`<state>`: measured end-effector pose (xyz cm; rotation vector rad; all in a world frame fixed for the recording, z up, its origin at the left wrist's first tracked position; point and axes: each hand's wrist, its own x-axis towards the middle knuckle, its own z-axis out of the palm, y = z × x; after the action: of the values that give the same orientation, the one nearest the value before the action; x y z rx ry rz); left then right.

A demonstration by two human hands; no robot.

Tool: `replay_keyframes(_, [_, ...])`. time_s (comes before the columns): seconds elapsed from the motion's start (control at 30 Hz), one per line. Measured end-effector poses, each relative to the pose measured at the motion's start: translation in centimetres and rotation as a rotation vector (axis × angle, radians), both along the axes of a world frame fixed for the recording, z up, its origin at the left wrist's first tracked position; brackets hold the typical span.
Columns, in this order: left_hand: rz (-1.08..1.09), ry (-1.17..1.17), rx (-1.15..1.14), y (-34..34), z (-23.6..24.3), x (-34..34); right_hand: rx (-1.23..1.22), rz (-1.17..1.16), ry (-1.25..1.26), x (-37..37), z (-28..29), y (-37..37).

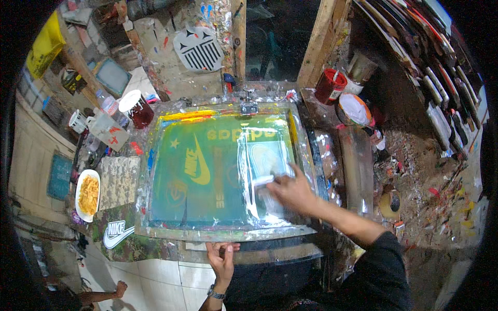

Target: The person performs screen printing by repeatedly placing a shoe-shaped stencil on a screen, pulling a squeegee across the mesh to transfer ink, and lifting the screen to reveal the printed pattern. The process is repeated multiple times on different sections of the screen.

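A green-meshed printing screen (179, 207) lies in front of me, with yellowish logo shapes and lettering in its mesh. White ink (249, 199) is smeared in streaks over its right part. My right hand (290, 192), slightly blurred, is closed on a small white-edged squeegee (263, 180) against the inked mesh; most of the tool is hidden by the fingers. At the screen's near frame edge, my left hand (222, 262), with a watch on its wrist, has its fingers closed on the frame. Beneath that edge a pale strip shows beside the fingers.
Left of the screen stand a dark-red paint pot (140, 111), a white oval dish (88, 196) with yellowish contents and a white logo cutout (118, 233). A red can (331, 85) and white-filled tub (355, 109) are back right. Another person's limb (106, 295) shows lower left.
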<state>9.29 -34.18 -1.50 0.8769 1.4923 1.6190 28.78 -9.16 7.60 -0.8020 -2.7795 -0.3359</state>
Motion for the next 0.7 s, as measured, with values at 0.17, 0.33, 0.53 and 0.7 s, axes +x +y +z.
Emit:
replay_keyframes(0.17, [0.001,-0.23,-0.168,0.5,0.8,-0.9,-0.321,-0.097,-0.004,-4.2,0.5,18.7])
replay_keyframes(0.33, [0.0,-0.24,-0.239,0.8,1.2,-1.2,-0.181,-0.149,0.148,-4.4,-1.7,15.7])
replay_keyframes(0.53, [0.045,-0.293,-0.242,0.7,1.2,-0.7,-0.34,-0.021,0.112,0.0,1.1,-2.9])
replay_keyframes(0.7, [0.005,-0.221,-0.225,0.7,0.8,-1.1,-0.569,0.085,-0.087,0.7,1.3,2.1])
